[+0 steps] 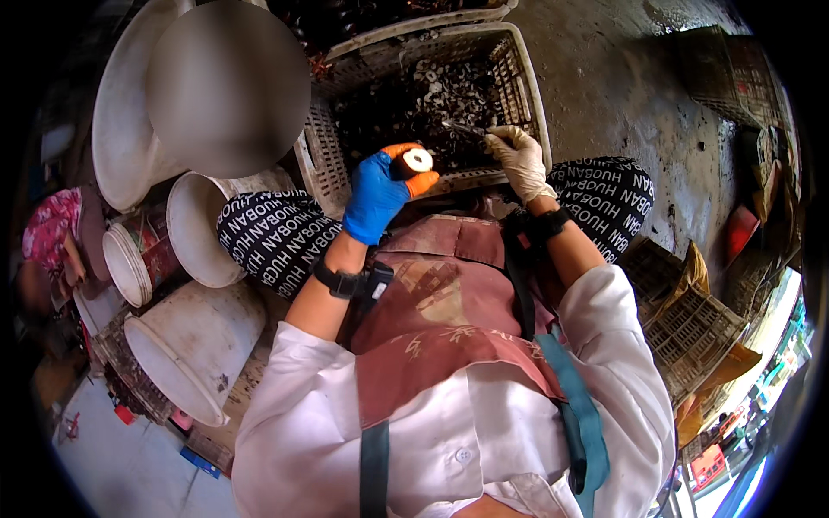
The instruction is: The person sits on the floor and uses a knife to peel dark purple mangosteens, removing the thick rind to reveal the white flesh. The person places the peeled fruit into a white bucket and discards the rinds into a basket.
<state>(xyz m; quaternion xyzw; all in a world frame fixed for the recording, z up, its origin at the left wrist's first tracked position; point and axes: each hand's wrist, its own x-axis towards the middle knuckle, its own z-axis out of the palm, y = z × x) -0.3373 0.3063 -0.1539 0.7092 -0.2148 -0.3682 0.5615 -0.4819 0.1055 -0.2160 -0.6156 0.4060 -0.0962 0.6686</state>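
My left hand [382,193], in a blue glove with orange fingertips, grips a dark round piece with a pale ring-shaped face [416,160]; its exact kind cannot be told. In my right hand [519,162], gloved in thin off-white, is a slim metal tool [461,127], perhaps a knife, pointing left. Both hands are over the near edge of a dirty white plastic crate [539,97]. Inside it lie many dark bits and pale, curled scraps [437,84]. The tool's tip and the held piece are apart.
A second crate [421,24] with dark contents adjoins the far side. White plastic buckets [201,349] stand at the left, near a person in a pink patterned top [53,223]. Slatted crates [696,330] are at the right, beside wet floor [602,78].
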